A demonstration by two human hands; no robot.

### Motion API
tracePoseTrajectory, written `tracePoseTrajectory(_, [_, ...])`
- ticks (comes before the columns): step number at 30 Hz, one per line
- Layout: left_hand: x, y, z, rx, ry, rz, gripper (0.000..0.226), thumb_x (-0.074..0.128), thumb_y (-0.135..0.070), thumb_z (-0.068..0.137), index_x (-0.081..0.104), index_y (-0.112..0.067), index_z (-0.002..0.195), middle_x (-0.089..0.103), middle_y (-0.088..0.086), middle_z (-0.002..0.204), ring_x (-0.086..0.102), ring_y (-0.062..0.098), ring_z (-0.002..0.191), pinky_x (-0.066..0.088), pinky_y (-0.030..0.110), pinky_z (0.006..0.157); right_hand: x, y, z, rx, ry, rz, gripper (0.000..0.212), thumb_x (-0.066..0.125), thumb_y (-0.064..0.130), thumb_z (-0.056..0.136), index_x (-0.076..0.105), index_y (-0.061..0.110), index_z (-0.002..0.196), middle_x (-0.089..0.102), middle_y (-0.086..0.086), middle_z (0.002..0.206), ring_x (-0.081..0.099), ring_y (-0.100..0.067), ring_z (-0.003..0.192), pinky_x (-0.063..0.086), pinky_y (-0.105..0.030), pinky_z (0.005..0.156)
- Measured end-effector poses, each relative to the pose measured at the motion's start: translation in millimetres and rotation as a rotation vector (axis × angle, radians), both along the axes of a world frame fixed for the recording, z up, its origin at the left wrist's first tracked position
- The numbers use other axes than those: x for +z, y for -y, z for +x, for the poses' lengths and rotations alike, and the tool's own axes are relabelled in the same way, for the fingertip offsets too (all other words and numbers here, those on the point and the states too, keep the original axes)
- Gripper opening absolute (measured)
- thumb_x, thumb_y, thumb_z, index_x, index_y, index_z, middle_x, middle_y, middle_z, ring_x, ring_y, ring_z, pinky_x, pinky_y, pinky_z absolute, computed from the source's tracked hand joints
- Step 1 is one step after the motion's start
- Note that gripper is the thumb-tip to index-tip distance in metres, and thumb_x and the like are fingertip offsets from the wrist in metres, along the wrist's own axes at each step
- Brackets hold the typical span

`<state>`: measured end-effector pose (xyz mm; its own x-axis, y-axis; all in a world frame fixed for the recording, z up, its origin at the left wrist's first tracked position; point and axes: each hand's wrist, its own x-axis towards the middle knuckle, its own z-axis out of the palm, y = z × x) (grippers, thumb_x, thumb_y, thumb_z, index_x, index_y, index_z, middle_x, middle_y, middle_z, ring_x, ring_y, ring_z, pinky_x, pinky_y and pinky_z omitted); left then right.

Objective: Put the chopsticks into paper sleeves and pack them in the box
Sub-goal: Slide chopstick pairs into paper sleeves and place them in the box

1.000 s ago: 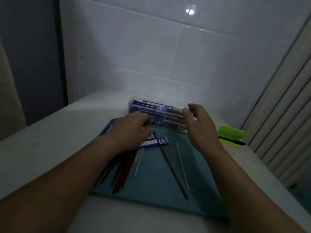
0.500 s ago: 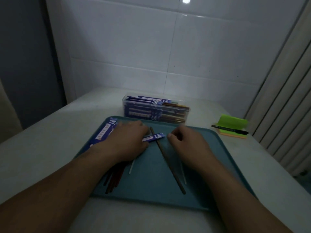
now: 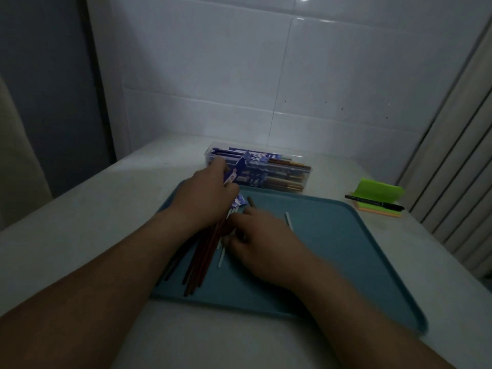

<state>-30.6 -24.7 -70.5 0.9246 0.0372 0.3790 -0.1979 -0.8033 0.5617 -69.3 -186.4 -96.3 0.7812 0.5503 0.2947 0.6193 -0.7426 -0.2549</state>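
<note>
Sleeving step: next chopsticks being picked, sleeve at the ready.
My left hand [image 3: 205,201] pinches a blue paper sleeve [image 3: 239,167], raised just in front of the box [image 3: 306,169], which sits toward the surface's far edge w/ sleeved pairs inside. My right hand [image 3: 266,241] is curled over the loose chopsticks [image 3: 202,259] on the tray [image 3: 346,249]; can't tell if it's gripping one. Next, I reckon: lift a pair, line tips w/ the sleeve mouth, slide in.

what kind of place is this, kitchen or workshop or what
Most likely a tiled domestic room, perhaps a kitchen corner, used as a makeshift packing spot: glossy white wall tiles, a pale table holding a teal tray, and a clear box of sleeved chopsticks.
</note>
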Motion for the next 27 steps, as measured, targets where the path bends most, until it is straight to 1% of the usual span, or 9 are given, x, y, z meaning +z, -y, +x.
tracePoseTrajectory(3, [-1.5, 4.1, -2.2, -0.044, -0.031, 0.005, 0.012, 0.053, -0.026, 0.096, 0.044, -0.019, 0.094, 0.057, -0.002, 0.083, 0.057, 0.025, 0.076, 0.039, 0.034, 0.061, 0.6, 10.3, 0.2, -0.025, -0.029, -0.005, 0.015, 0.061, 0.041, 0.095, 0.063, 0.027, 0.101, 0.06, 0.001, 0.1, 0.059, -0.023, 0.095, 0.051, -0.041, 0.082])
tracePoseTrajectory(5, [-2.7, 7.0, -4.3, -0.083, -0.059, 0.019, 0.016, 0.05, -0.027, 0.101, 0.044, -0.018, 0.089, 0.054, -0.002, 0.079, 0.053, 0.021, 0.071, 0.035, 0.035, 0.058, 3.3, 16.9, 0.0, -0.059, -0.047, -0.028, 0.018, 0.061, 0.044, 0.095, 0.063, 0.028, 0.1, 0.06, 0.002, 0.099, 0.059, -0.022, 0.095, 0.05, -0.04, 0.083])
tracePoseTrajectory(8, [-5.3, 10.5, -6.0, -0.176, -0.061, 0.08, 0.026, 0.041, -0.027, 0.108, 0.047, -0.014, 0.087, 0.057, 0.007, 0.087, 0.056, 0.029, 0.08, 0.045, 0.045, 0.072, 6.9, 20.6, -0.9, -0.129, -0.033, -0.037, 0.021, 0.059, 0.048, 0.095, 0.061, 0.027, 0.096, 0.057, 0.008, 0.093, 0.06, -0.021, 0.094, 0.047, -0.038, 0.081])
tracePoseTrajectory(10, [-5.8, 11.6, -7.7, -0.204, -0.061, 0.106, 0.028, 0.036, -0.026, 0.111, 0.048, -0.013, 0.089, 0.058, 0.009, 0.093, 0.057, 0.031, 0.086, 0.045, 0.048, 0.08, 8.9, 16.8, -3.2, -0.183, -0.007, -0.052, 0.022, 0.059, 0.05, 0.094, 0.058, 0.028, 0.096, 0.058, 0.009, 0.093, 0.06, -0.022, 0.093, 0.045, -0.038, 0.082])
tracePoseTrajectory(13, [-4.6, 11.9, -9.9, -0.18, -0.062, 0.044, 0.032, 0.033, -0.033, 0.112, 0.05, -0.017, 0.09, 0.061, 0.007, 0.095, 0.058, 0.029, 0.09, 0.044, 0.043, 0.08, 9.4, 7.9, -6.4, -0.247, -0.01, -0.099, 0.021, 0.06, 0.041, 0.094, 0.056, 0.023, 0.104, 0.066, -0.004, 0.105, 0.063, -0.03, 0.099, 0.047, -0.039, 0.085])
tracePoseTrajectory(15, [-4.9, 12.8, -9.0, -0.182, -0.062, 0.048, 0.031, 0.033, -0.034, 0.112, 0.05, -0.021, 0.089, 0.061, 0.005, 0.095, 0.059, 0.03, 0.092, 0.043, 0.042, 0.08, 12.2, 7.1, -7.9, -0.29, -0.036, -0.097, 0.019, 0.057, 0.031, 0.093, 0.055, 0.02, 0.107, 0.068, -0.009, 0.11, 0.064, -0.033, 0.101, 0.046, -0.036, 0.079])
tracePoseTrajectory(22, [-8.8, 13.0, -7.0, -0.191, -0.053, -0.011, 0.034, 0.035, -0.04, 0.11, 0.047, -0.026, 0.082, 0.061, 0.003, 0.085, 0.058, 0.024, 0.08, 0.044, 0.041, 0.073, 20.7, 3.3, -18.6, -0.378, -0.034, -0.199, 0.029, 0.056, 0.031, 0.097, 0.06, 0.017, 0.123, 0.069, -0.008, 0.119, 0.067, -0.03, 0.106, 0.045, -0.032, 0.079])
tracePoseTrajectory(25, [-10.2, 12.9, -6.9, -0.211, -0.049, -0.02, 0.034, 0.036, -0.036, 0.111, 0.043, -0.026, 0.078, 0.056, 0.0, 0.079, 0.056, 0.021, 0.076, 0.044, 0.043, 0.073, 21.5, -2.5, -14.4, -0.369, -0.052, -0.237, 0.025, 0.056, 0.027, 0.098, 0.062, 0.015, 0.119, 0.068, -0.009, 0.121, 0.066, -0.029, 0.109, 0.048, -0.033, 0.085])
tracePoseTrajectory(27, [-9.4, 14.9, -9.3, -0.222, -0.062, -0.031, 0.034, 0.037, -0.034, 0.111, 0.043, -0.025, 0.079, 0.056, 0.001, 0.079, 0.056, 0.022, 0.076, 0.044, 0.044, 0.075, 20.6, -4.6, -13.2, -0.361, -0.048, -0.262, 0.023, 0.057, 0.026, 0.099, 0.063, 0.014, 0.117, 0.068, -0.009, 0.12, 0.066, -0.029, 0.108, 0.046, -0.032, 0.082])
